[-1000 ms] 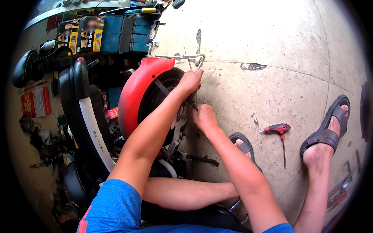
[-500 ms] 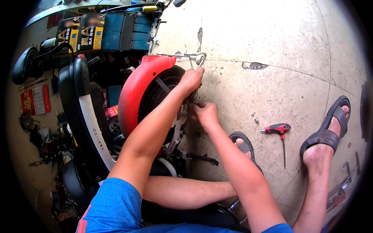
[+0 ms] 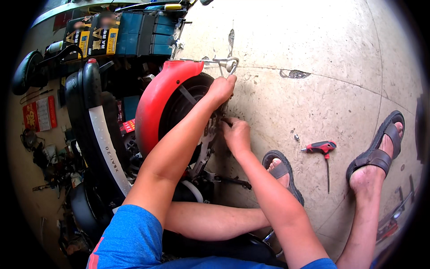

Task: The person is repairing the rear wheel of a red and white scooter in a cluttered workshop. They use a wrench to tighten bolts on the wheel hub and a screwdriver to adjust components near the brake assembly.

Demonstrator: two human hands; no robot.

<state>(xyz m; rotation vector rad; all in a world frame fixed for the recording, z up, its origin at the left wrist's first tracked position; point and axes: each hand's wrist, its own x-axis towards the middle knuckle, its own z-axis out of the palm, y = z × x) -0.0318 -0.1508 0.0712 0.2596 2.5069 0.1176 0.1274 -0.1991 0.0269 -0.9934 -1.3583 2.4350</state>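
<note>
My left hand (image 3: 220, 89) is closed on a metal tool (image 3: 230, 66) with a bent handle, at the upper right of a red fender (image 3: 156, 107) over a black scooter wheel (image 3: 180, 116). Lower and to the right, my right hand (image 3: 235, 134) has its fingers bent in at the metal axle bracket (image 3: 208, 132) beside the wheel; what they hold is hidden. A red-and-black T-handle hex tool (image 3: 320, 146) lies on the floor right of my right arm, with a small metal piece (image 3: 297, 137) near it.
A black scooter deck with a pale stripe (image 3: 105, 143) lies left of the wheel. Stacked teal boxes (image 3: 134, 29), a black seat (image 3: 27, 71), a red calendar (image 3: 39, 112) and scattered parts crowd the left side. My sandalled feet (image 3: 375, 162) rest on the cracked pale floor (image 3: 331, 98).
Both hands stay at the wheel. My left hand and the tool above it have shifted slightly upward in view; my right fingers have moved a little.
</note>
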